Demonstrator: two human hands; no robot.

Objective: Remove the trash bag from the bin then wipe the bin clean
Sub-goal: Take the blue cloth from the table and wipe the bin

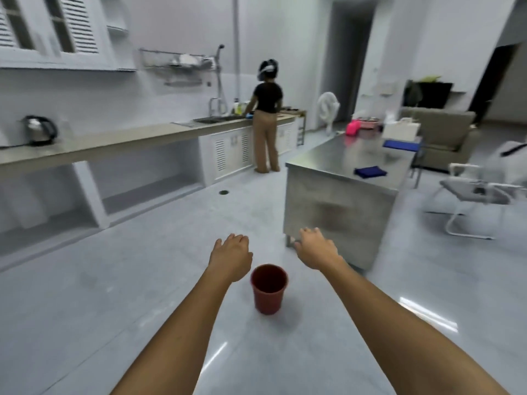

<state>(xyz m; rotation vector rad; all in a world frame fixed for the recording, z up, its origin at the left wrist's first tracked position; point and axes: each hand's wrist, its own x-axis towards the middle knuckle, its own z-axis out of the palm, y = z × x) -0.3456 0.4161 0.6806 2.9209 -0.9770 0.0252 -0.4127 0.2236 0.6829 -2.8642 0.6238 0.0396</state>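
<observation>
A small dark red bin point(269, 289) stands upright on the pale floor in front of me. No bag shows at its rim or inside it. Both arms are stretched forward above it. My left hand point(231, 255) hovers just left of the bin's rim, palm down, fingers loosely apart, holding nothing. Right of the bin and a little farther away, my right hand point(315, 249) is also palm down and empty. A folded blue cloth point(370, 171) lies on the steel table point(339, 212) beyond my right hand.
The steel table stands close ahead on the right, carrying a pink object point(353, 128) and a blue tray point(400, 145). A long counter point(119, 143) with a kettle point(40, 134) runs along the left wall. A person point(266, 121) stands at the sink. A chair point(479, 201) stands far right.
</observation>
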